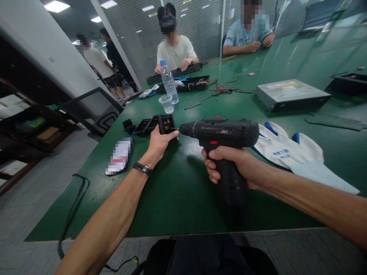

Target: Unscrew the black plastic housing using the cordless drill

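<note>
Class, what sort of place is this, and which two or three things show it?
Probably an office or meeting room serving as a workshop: a glass partition behind a large green table, a mesh-backed chair, and a power drill in the right hand.

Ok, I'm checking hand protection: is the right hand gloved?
No, the right hand is bare on the drill; a white glove lies on the table.

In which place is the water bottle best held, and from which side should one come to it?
Probably around the middle of the water bottle, coming level from the right. It stands upright, and its long, rounded body suits a sideways wrap. The clear cup stands close by its lower left front, so that side looks more obstructed.
</note>
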`<state>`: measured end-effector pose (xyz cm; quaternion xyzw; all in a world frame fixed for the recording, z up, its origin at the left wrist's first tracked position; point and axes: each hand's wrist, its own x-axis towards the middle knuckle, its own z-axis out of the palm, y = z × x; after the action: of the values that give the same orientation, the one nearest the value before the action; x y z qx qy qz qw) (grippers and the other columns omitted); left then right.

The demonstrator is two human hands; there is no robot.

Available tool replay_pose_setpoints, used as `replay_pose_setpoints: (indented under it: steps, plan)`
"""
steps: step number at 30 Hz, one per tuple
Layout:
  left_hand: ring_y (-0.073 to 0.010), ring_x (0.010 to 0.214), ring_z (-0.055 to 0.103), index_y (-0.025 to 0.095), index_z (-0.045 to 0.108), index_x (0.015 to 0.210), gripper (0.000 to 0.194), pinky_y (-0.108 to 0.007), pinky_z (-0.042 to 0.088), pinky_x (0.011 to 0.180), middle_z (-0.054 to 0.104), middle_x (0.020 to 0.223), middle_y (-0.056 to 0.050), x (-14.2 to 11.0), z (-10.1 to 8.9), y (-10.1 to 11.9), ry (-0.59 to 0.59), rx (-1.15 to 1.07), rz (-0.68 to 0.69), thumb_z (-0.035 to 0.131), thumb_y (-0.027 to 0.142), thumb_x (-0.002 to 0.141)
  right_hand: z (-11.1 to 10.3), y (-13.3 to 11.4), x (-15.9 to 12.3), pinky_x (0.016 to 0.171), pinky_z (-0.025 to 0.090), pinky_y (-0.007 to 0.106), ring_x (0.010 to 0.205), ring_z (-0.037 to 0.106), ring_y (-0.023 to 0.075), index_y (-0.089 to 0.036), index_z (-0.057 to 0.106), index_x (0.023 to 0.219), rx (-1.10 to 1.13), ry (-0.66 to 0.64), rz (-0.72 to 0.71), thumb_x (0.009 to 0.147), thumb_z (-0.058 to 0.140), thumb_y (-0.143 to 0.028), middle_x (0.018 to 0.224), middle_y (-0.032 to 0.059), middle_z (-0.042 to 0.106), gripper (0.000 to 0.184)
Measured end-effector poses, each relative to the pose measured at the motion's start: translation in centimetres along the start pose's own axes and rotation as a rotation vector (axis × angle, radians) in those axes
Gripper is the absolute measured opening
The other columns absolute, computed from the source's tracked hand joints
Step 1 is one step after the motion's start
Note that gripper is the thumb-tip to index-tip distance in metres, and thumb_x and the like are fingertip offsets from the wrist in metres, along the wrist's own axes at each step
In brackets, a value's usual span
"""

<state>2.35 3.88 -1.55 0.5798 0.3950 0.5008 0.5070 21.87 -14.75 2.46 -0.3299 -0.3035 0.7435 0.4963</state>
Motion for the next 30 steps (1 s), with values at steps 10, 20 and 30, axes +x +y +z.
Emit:
replay_pose_setpoints:
  steps: [10,20,30]
  plan:
    - [-0.0144,0.066,0.067,0.015,0.062,0.098,0.052,-0.034,0.063,0.066,0.072,0.086,-0.001,-0.11,0.08,0.15,0.004,-0.006,0.001,0.094,0.022,0.058,0.06,0.05,-0.01,0.054,0.050,0.027,0.054,0.054,0.0127,-0.016,0.067,0.085,0.006,0.005,-0.001,0.079,0.071,-0.021,0.068,-0.0010,0.057,0.009]
    - [-0.0154,0.068,0.068,0.014,0.062,0.099,0.053,-0.037,0.063,0.069,0.072,0.089,-0.003,0.05,-0.05,-0.09,0.004,0.004,-0.005,0.094,0.024,0.058,-0.01,0.01,-0.08,0.054,0.050,0.028,0.054,0.055,0.0133,-0.017,0.066,0.083,-0.008,0.010,-0.001,0.079,0.072,-0.022,0.067,-0.0010,0.057,0.009]
    - [-0.0143,0.066,0.067,0.014,0.062,0.098,0.052,-0.034,0.063,0.068,0.072,0.088,-0.003,-0.13,0.05,0.15,-0.004,0.002,0.001,0.094,0.024,0.059,0.21,-0.11,-0.08,0.054,0.050,0.028,0.054,0.054,0.0129,-0.017,0.067,0.083,-0.005,0.008,0.004,0.078,0.073,-0.023,0.068,-0.0009,0.056,0.010]
